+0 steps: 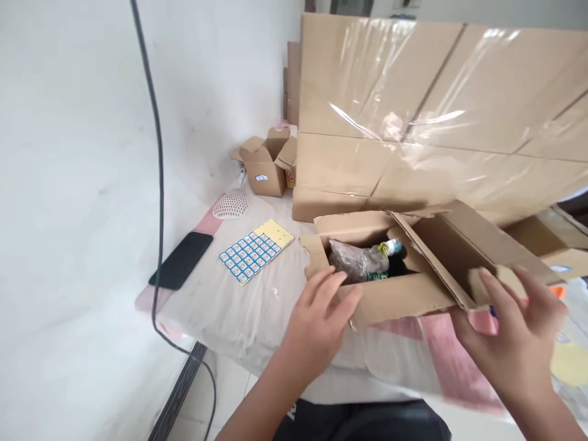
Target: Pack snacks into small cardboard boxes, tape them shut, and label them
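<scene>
While my left hand [321,315] rests on the near front corner of the open cardboard box [395,297], its fingers lie loosely spread and nearly flat, the fingertips touching the box's front wall and top edge without closing round anything. My left forearm comes up from the bottom middle of the view, angled toward the box.

My right hand [514,327] is at the box's right end, fingers opened and gently curled, pressed against the raised side flap [463,257]; the thumb sits under the flap's lower edge, so I have the flap lightly pinched rather than clenched. The right wrist enters from the lower right corner.

The box sits on a pale cloth-covered table [239,306], its flaps all standing open. Inside lies a clear plastic bag [356,260] of dark stuff beside a bottle with a light cap [390,248].

Behind it stands a stack of flattened cartons wrapped in clear film [432,116]. Farther left sit a small open carton [265,162], a white perforated object [231,204], a sheet of blue stickers [255,250] and a black phone [181,260]. A dark cable [158,159] hangs down the wall.
</scene>
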The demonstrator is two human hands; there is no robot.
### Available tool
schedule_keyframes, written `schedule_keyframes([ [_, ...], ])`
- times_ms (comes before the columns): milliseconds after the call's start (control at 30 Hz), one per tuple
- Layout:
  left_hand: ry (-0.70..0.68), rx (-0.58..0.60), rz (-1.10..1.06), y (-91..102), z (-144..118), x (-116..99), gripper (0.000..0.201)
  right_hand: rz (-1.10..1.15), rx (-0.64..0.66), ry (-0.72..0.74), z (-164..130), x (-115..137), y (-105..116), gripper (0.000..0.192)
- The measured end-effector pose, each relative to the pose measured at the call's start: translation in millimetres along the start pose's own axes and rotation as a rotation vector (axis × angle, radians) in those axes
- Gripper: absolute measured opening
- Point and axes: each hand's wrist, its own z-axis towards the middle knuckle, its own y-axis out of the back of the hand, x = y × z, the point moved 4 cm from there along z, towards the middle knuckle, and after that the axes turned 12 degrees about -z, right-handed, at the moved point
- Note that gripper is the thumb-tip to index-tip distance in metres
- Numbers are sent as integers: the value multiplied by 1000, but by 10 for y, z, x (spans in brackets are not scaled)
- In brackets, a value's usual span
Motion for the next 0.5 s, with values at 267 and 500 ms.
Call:
schedule_keyframes([
  [267,757,418,506,571,-397,1775,84,268,196,101,-1223,451,-181,77],
  [500,601,353,641,654,-562,1603,40,723,494,-23,-1031,1076,-333,43],
])
